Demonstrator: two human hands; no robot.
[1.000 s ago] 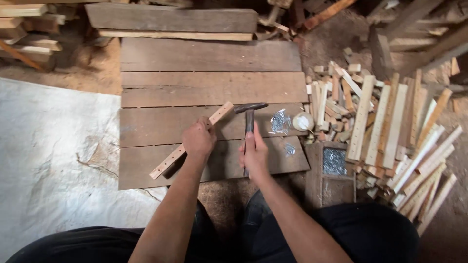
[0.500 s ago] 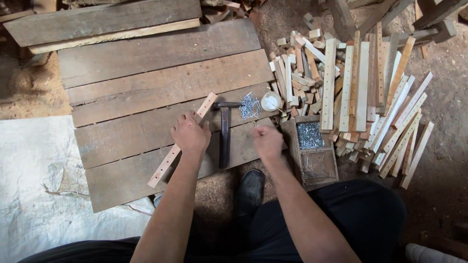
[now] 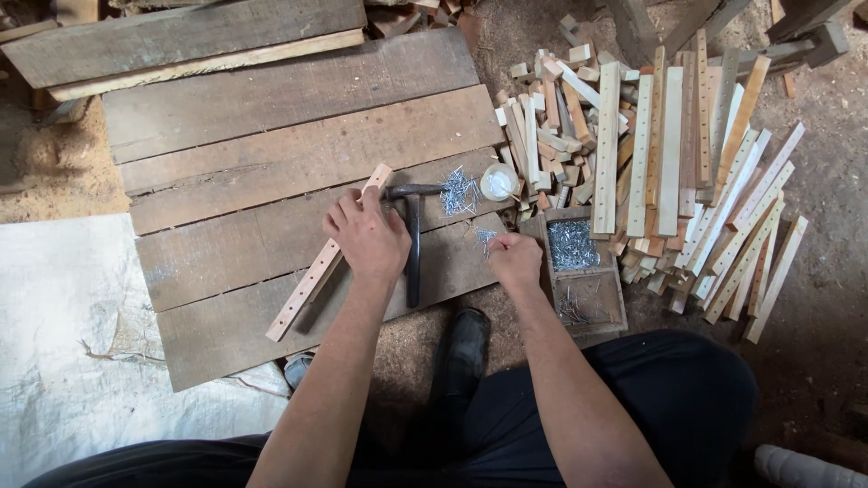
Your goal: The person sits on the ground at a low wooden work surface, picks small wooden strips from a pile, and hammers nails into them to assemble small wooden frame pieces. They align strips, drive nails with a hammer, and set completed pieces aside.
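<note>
On the ground before me lies a platform of wide grey planks [image 3: 298, 154], weathered and laid side by side, with a white sheet [image 3: 81, 325] spread off its left edge and sawdust-strewn dirt beyond. To the right of the planks sits a loose heap of pale wooden slats [image 3: 669, 163], many drilled with rows of holes, mixed with short offcuts. My legs, in dark trousers, fill the bottom of the view, and one dark shoe [image 3: 463, 339] rests on the dirt just below the planks' near edge.

A single drilled strip [image 3: 325, 258] lies diagonally across the front planks. My left hand [image 3: 366, 237] rests palm down on its upper half, fingers spread flat and pressing it to the boards, closed on nothing. Just right of that hand a hammer [image 3: 412, 244] lies on the planks, dark handle pointing toward me, head at the far end near the strip's upper tip; neither hand touches it.

A shallow wooden box [image 3: 588, 285] stands at the planks' right front corner, its far compartment holding a mass of small nails. My right hand [image 3: 514, 258] sits at the plank edge just beside that box, fingers curled in narrow over a few loose nails [image 3: 484, 237]; whether any are pinched I cannot tell.

Farther back, a small scatter of nails [image 3: 459, 190] lies beside a small round white container [image 3: 499, 183].
</note>
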